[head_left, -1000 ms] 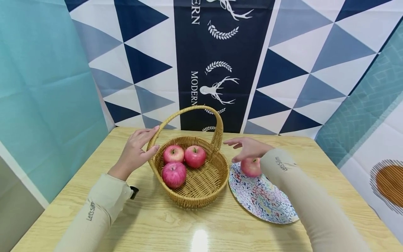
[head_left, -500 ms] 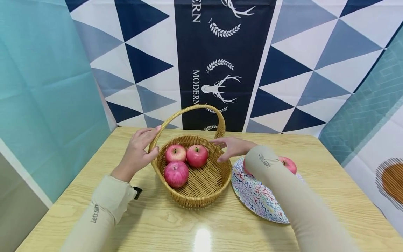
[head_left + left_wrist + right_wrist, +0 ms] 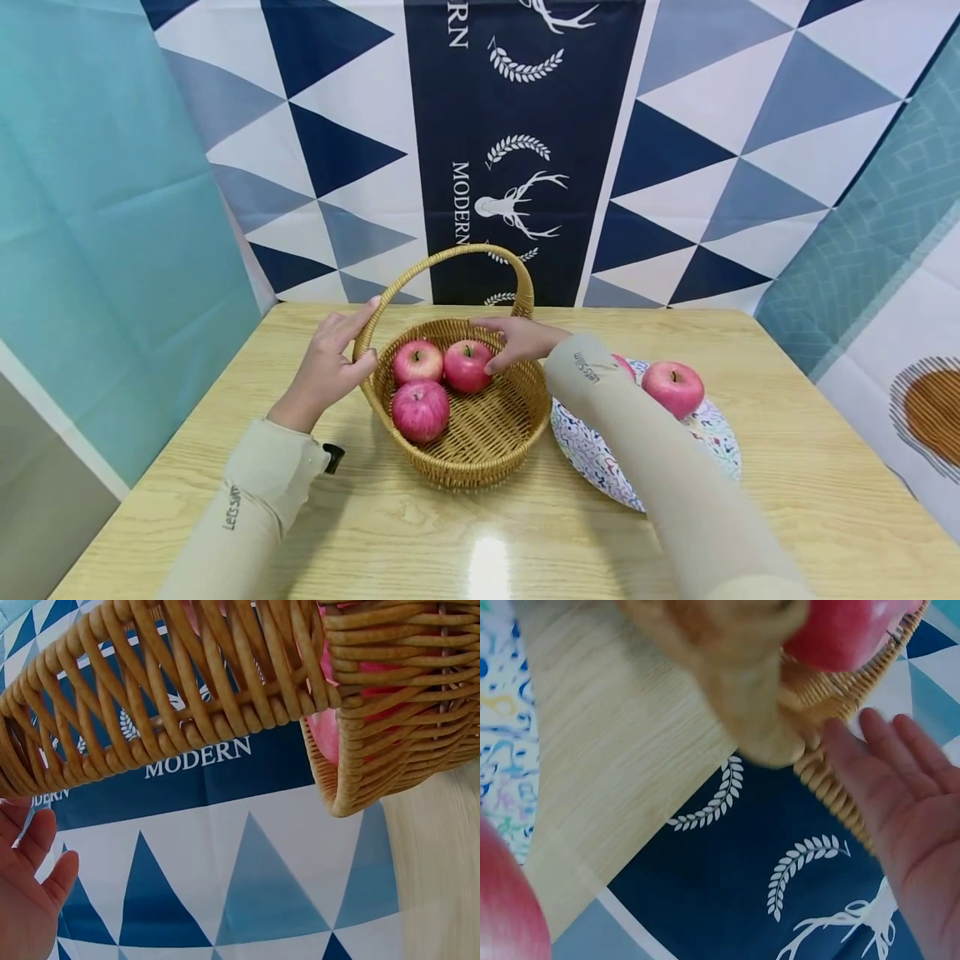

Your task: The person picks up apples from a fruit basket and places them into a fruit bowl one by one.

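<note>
A wicker basket (image 3: 459, 475) with a tall arched handle (image 3: 442, 257) stands mid-table. Inside it, toward the left and back, lie three red apples: one at back left (image 3: 417, 363), one at back right (image 3: 463, 367) and one in front (image 3: 420, 412). My left hand (image 3: 330, 354) is at the left side of the handle, fingers relaxed; in the left wrist view its fingers (image 3: 34, 840) lie by the wickerwork. Fingers extended, my right hand (image 3: 521, 340) reaches over the right rim beside the back-right apple. In the right wrist view no object sits in its palm (image 3: 930, 847).
Right of the basket, a round patterned plate (image 3: 716, 442) bears a red apple (image 3: 673, 389). Another apple (image 3: 622, 365) there is mostly hidden by my right sleeve (image 3: 637, 433). A patterned cloth (image 3: 360, 167) hangs behind the wooden table (image 3: 405, 533).
My right hand has moved left from above the plate, over the basket's rim, to the back-right apple. The plate's right apple has come into view. The left hand stays at the handle.
</note>
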{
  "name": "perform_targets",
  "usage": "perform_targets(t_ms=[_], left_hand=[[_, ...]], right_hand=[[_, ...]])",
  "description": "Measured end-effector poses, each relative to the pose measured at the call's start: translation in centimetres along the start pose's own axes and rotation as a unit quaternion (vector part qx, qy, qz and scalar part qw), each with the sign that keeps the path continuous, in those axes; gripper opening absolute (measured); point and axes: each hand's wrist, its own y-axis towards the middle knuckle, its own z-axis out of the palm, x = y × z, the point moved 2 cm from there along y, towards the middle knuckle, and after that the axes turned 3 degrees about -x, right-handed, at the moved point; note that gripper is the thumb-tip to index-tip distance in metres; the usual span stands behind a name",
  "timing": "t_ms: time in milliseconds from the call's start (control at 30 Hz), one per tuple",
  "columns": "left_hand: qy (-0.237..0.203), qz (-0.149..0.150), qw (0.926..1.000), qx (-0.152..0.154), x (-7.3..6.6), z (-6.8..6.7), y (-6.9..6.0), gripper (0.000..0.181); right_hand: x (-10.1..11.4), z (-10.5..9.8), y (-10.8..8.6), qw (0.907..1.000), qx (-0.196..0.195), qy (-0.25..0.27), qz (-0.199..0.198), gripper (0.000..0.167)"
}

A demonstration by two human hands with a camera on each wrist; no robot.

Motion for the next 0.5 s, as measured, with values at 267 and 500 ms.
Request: perform_targets(t_ms=[267,500], left_hand=[[-0.029,-0.079,0.9963,0.015,-0.2,0.2,-0.1,0.062],[-0.031,-0.094,0.9950,0.013,-0.3,0.3,0.0,0.062]], right_hand=[[0.9,0.0,1.0,0.9933,-0.066,0.039,0.087,0.081],[1.9,-1.1,1.5,0.9822,-0.128,0.111,0.081,0.073]])
